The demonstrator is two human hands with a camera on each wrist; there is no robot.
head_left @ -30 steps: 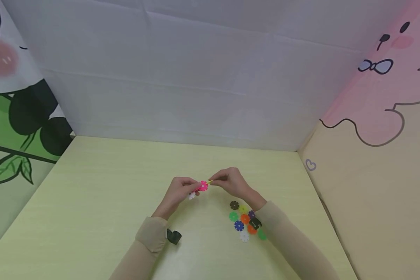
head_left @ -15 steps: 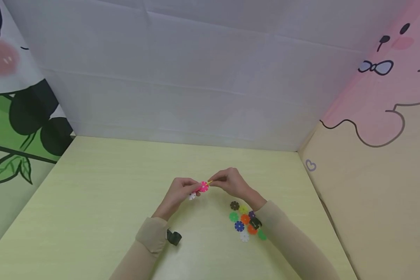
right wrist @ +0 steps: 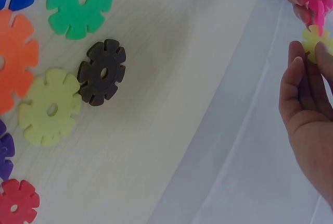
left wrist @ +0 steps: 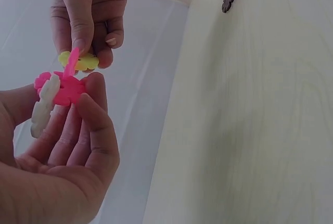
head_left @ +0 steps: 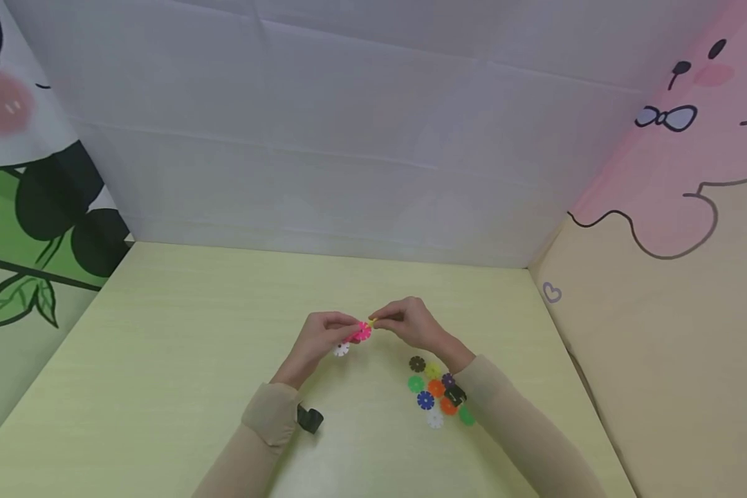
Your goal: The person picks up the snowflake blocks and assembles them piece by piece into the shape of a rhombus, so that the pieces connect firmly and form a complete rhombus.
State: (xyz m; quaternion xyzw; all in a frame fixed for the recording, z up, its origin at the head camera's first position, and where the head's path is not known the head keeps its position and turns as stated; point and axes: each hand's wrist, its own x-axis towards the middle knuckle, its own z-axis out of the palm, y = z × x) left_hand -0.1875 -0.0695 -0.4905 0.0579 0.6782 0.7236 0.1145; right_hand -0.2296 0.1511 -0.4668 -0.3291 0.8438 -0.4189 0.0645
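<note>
My left hand point(head_left: 316, 342) pinches a small joined piece of notched plastic snowflake discs. In the left wrist view, a pink disc point(left wrist: 67, 91) lies between its thumb and fingers, with a white disc point(left wrist: 44, 107) slotted at one side and another pink disc point(left wrist: 71, 63) standing up from it. My right hand point(head_left: 413, 325) holds a yellow disc point(left wrist: 87, 61) between thumb and fingertips. That yellow disc meets the upright pink one edge to edge; how deep their slots sit cannot be made out. Both hands are raised above the table.
Loose discs lie on the pale table point(head_left: 193, 346) near the right forearm: brown point(right wrist: 103, 72), yellow point(right wrist: 50, 107), green point(right wrist: 80, 2), orange point(right wrist: 15, 60), blue point(head_left: 425, 400), white point(head_left: 435, 419) and others. A grey-white wall point(head_left: 348, 138) stands behind, with printed side walls.
The hands stay nearly in place. Left fingers shift slightly right along the pink disc, leaving more of the white one showing. The yellow disc tilts a little against the pink.
</note>
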